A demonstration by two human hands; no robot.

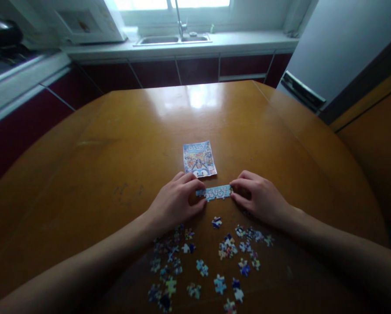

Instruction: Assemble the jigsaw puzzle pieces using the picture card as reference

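Observation:
A joined strip of light blue jigsaw puzzle pieces (217, 192) lies on the wooden table between my hands. My left hand (180, 196) has thumb and fingers closed around the strip's left end. At the right end, my right hand (259, 194) pinches the strip between thumb and fingertips. Just behind it lies a small printed picture sheet (200, 159), its lower left corner close to my left fingers. Loose puzzle pieces (227, 246) are scattered in front of the strip, and a single blue and white piece (217, 222) sits nearest to it.
The wooden table (133, 131) spreads wide around my hands. More loose pieces (171, 285) lie near my left forearm. Beyond the table are a counter with a sink (159, 40) and faucet, a stove at left and a grey refrigerator (339, 43) at right.

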